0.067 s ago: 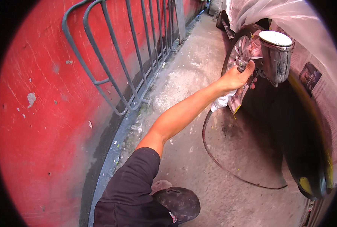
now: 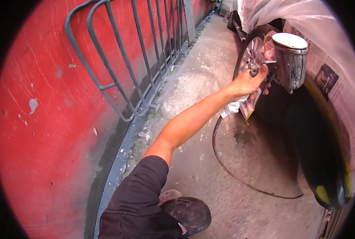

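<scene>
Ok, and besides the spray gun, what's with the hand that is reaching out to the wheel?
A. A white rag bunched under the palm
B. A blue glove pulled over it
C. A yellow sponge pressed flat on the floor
A: the bare hand grips the spray gun by the masked wheel, and a white rag hangs bunched beneath the palm.

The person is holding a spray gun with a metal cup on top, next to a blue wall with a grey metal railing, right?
Not quite: the wall is red, not blue, as the head view shows. The rest fits: one hand holds the spray gun with its metal cup, and the grey railing leans there.
</scene>
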`<state>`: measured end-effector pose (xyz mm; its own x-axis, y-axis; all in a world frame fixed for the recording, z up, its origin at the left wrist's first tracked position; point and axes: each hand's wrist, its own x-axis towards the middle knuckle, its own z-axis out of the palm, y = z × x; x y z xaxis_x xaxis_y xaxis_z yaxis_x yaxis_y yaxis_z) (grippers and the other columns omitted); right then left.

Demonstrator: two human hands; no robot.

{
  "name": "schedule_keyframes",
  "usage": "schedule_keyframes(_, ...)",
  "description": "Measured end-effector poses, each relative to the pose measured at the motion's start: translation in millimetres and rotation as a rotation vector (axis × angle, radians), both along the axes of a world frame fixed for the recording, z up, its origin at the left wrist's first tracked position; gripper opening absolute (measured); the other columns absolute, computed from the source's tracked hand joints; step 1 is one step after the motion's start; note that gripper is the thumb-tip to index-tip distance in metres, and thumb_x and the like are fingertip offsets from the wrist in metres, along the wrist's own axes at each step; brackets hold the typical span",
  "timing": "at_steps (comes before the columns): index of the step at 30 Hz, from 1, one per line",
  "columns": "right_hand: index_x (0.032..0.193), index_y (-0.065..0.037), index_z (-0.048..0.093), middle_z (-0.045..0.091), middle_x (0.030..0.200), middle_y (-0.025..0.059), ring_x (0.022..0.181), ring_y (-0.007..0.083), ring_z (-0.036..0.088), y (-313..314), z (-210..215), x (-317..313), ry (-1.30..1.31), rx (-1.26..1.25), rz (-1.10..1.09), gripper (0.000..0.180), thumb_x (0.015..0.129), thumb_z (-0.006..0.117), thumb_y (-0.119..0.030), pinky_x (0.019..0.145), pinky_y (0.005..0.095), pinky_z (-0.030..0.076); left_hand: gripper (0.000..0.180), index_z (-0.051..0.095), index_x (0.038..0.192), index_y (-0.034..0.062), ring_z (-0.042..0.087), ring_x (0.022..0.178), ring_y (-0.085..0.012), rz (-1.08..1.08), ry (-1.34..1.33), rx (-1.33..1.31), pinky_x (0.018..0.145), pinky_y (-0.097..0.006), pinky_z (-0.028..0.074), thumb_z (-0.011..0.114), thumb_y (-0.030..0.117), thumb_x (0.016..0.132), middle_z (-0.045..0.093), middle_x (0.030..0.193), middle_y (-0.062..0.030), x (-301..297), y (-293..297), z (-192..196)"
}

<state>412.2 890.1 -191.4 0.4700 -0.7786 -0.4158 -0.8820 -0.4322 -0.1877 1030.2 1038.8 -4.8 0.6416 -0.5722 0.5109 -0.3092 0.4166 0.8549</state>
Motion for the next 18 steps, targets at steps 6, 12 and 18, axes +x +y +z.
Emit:
schedule_keyframes(6, 0.136, -0.003, 0.054, 0.067, 0.107, 0.0297, 0.102, 0.0406, 0.065, 15.5, 28.6, 22.5, 0.04, 0.04, -0.015, 0.06, 0.095, 0.054, -0.047, 0.087, 0.0455, 0.051, 0.084, 0.061, 0.102, 0.0065, 0.058, 0.065, -0.0113, -0.054, 0.168, 0.07, 0.043, -0.024, 0.04, 0.034, 0.084, 0.083, 0.065, 0.083, -0.0074, 2.7, 3.1, -27.2)
schedule_keyframes(12, 0.136, -0.001, 0.052, 0.066, 0.11, 0.0313, 0.105, 0.0419, 0.064, 12.8, 22.8, 17.8, 0.017, 0.075, -0.001, 0.059, 0.096, 0.053, -0.043, 0.09, 0.0456, 0.051, 0.09, 0.058, 0.111, 0.007, 0.046, 0.048, -0.0093, -0.159, 0.188, 0.104, 0.041, -0.022, 0.034, 0.025, 0.086, 0.082, 0.065, 0.078, -0.0097, 10.3, 12.6, -39.0)
schedule_keyframes(18, 0.136, 0.0, 0.052, 0.065, 0.111, 0.0318, 0.104, 0.0425, 0.064, 19.9, 35.0, 31.1, 0.0, 0.114, -0.042, 0.057, 0.095, 0.055, -0.04, 0.089, 0.0449, 0.051, 0.086, 0.055, 0.112, 0.0064, 0.066, 0.077, -0.0146, -0.279, 0.103, -0.048, 0.04, -0.023, 0.038, 0.037, 0.084, 0.08, 0.065, 0.09, -0.0101, 2.6, 6.2, -33.5)
